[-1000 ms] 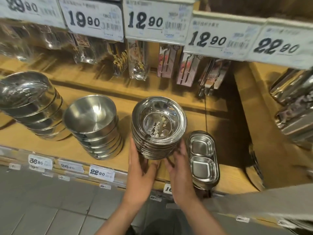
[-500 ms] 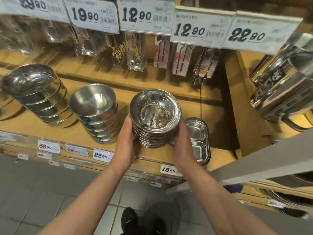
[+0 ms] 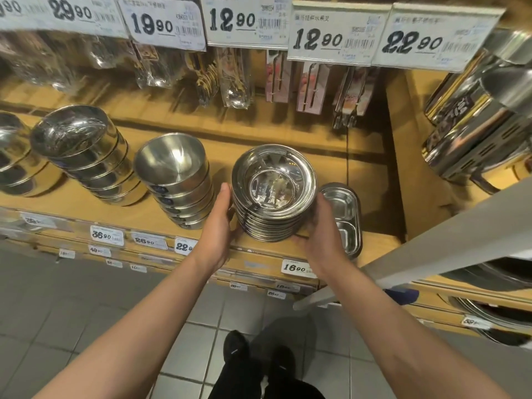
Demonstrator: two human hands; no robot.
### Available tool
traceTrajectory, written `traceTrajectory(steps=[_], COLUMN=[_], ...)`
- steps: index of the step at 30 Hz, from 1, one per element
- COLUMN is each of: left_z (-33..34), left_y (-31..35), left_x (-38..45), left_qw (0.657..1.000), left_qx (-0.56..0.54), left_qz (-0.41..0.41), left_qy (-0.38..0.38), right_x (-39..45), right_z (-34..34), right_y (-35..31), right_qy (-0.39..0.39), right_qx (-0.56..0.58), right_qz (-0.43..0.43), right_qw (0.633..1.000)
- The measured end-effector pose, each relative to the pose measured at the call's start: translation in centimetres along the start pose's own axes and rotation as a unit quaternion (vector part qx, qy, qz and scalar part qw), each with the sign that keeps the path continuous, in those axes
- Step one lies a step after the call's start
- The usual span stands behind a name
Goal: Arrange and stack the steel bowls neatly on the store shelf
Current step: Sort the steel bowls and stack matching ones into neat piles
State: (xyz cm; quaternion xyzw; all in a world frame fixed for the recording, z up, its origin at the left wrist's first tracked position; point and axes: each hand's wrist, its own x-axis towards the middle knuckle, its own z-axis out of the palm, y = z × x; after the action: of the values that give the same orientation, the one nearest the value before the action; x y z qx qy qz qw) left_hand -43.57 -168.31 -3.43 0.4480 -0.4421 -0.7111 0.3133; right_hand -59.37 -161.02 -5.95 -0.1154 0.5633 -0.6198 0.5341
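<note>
A stack of several shallow steel bowls [image 3: 273,185] stands near the front edge of the wooden shelf [image 3: 259,139]. My left hand [image 3: 218,226] cups its left side, thumb up along the rims. My right hand [image 3: 325,234] wraps its right side, between the stack and a steel two-compartment dish [image 3: 342,208]. The fingers of both hands are hidden behind the stack. To the left stands a stack of deeper matte bowls [image 3: 172,165], then a leaning stack of shiny bowls [image 3: 77,139], and one more stack [image 3: 11,156] at the frame edge.
Packaged cutlery [image 3: 236,79] hangs behind the bowls under a row of price tags [image 3: 331,36]. Tall steel pots [image 3: 475,125] fill the neighbouring shelf on the right. A grey rail [image 3: 431,246] crosses the right foreground. Tiled floor and my shoes lie below.
My hands slid from the stack's front base out to its left and right sides. The view pulled back and my arms stretched out; the stack stays on the shelf.
</note>
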Motion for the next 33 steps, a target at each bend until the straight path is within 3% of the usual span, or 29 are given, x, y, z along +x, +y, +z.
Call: traceTrajectory(steps=[18, 33], left_z=[-1.8, -2.9], left_y=[1.4, 0.7], left_x=[0.6, 1.8], left_qw=[0.995, 0.993], left_qx=[0.019, 0.038], left_qz=[-0.093, -0.090], left_qy=[-0.034, -0.066], right_x=[-1.9, -2.4], right_z=[0.1, 1.8], right_y=[-1.7, 0.1], right_qy=[0.010, 0.051], right_qx=[-0.044, -0.040], right_qz=[0.018, -0.023], right_qw=[0.999, 0.998])
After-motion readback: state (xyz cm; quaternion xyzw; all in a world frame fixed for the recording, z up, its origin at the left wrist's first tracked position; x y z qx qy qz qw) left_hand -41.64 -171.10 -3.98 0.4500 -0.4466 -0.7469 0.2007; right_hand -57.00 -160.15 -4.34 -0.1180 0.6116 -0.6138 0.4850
